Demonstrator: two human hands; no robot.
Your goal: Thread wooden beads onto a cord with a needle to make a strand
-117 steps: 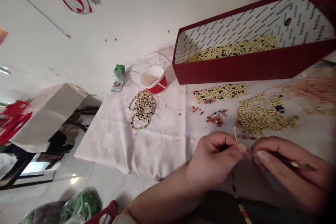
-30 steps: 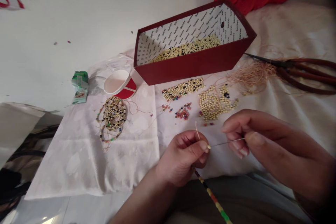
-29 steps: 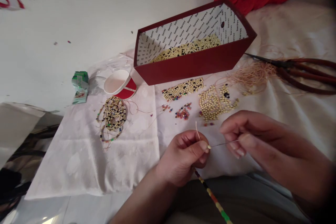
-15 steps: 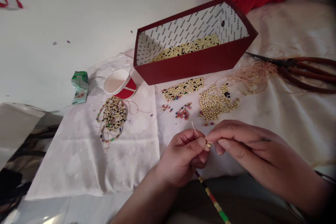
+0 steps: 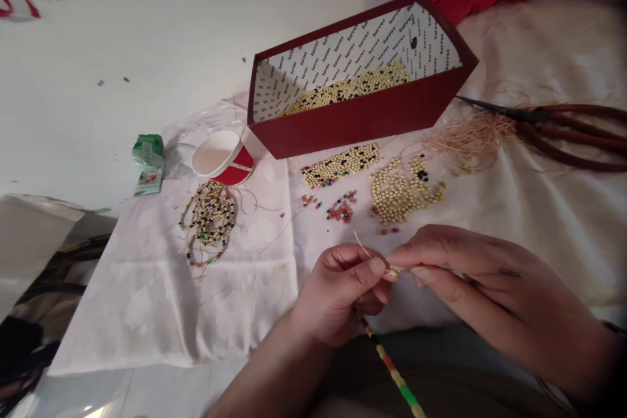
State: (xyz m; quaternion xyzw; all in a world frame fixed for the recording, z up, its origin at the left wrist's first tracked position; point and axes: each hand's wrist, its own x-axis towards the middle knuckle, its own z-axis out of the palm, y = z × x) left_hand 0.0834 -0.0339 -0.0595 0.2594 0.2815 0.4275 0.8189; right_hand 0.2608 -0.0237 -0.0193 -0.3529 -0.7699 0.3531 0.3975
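Pinching the cord (image 5: 361,248) between thumb and forefinger, my left hand (image 5: 343,294) meets my right hand (image 5: 470,281). The right fingertips close narrowly on one cream bead (image 5: 392,271), just above the near edge of the cloth (image 5: 147,300). One strand (image 5: 394,375) hangs below my left hand, banded red, yellow and green. Beyond, I count two cream heaps (image 5: 399,192), one small coloured cluster (image 5: 341,211), one pile of bracelets (image 5: 210,212), one cup (image 5: 223,157), one red box (image 5: 362,121) with beads inside, and one pair of scissors (image 5: 563,130).
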